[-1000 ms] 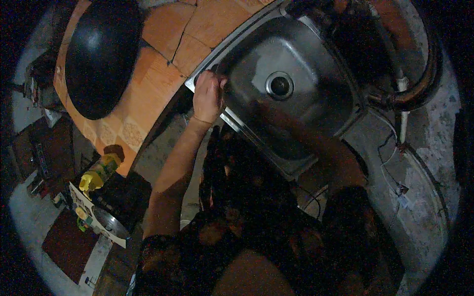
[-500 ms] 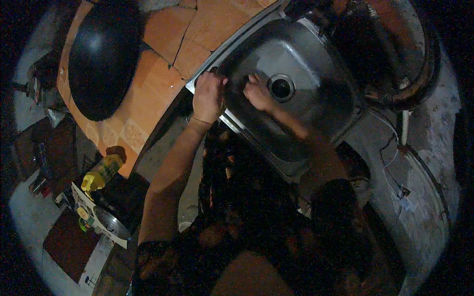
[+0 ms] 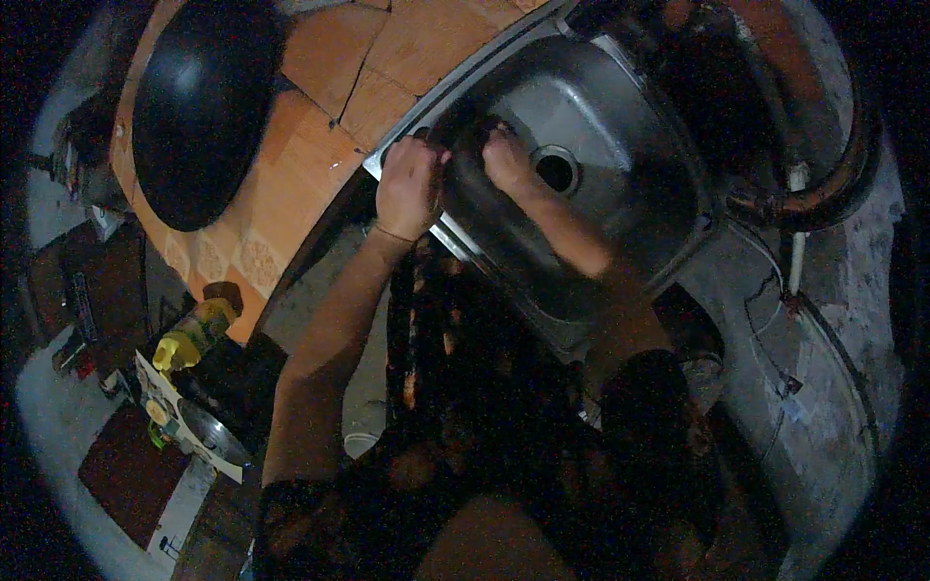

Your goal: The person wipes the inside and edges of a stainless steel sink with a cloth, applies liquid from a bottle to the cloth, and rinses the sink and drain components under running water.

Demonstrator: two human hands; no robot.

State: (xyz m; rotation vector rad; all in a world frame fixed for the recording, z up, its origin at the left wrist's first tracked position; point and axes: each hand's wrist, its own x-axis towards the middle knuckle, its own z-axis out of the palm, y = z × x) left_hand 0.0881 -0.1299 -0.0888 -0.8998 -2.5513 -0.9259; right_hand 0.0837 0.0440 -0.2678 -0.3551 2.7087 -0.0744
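Note:
A stainless steel sink (image 3: pixel 591 223) is set into the counter, with a round drain hole (image 3: pixel 555 171) in its floor. My left hand (image 3: pixel 411 184) is closed at the sink's left rim. Something dark shows just past its knuckles, too dim to name. Inside the basin, left of the drain, my right hand (image 3: pixel 506 161) is closed too. A small dark patch lies at its fingertips, and I cannot make out what it is. The two hands are apart, and the undersides of both are hidden.
Orange tiles (image 3: pixel 334 58) cover the counter, and a large black wok-like round thing (image 3: pixel 203 116) stands on them. A yellow bottle (image 3: pixel 199 334) lies tilted at lower left, near a shiny round metal dish (image 3: pixel 215 436). A thick curved pipe (image 3: pixel 804 205) and cables are at right.
My right hand has shifted slightly farther from me within the basin, and its fingertips now meet the dark patch. My left hand stays at the rim. The view has moved a little.

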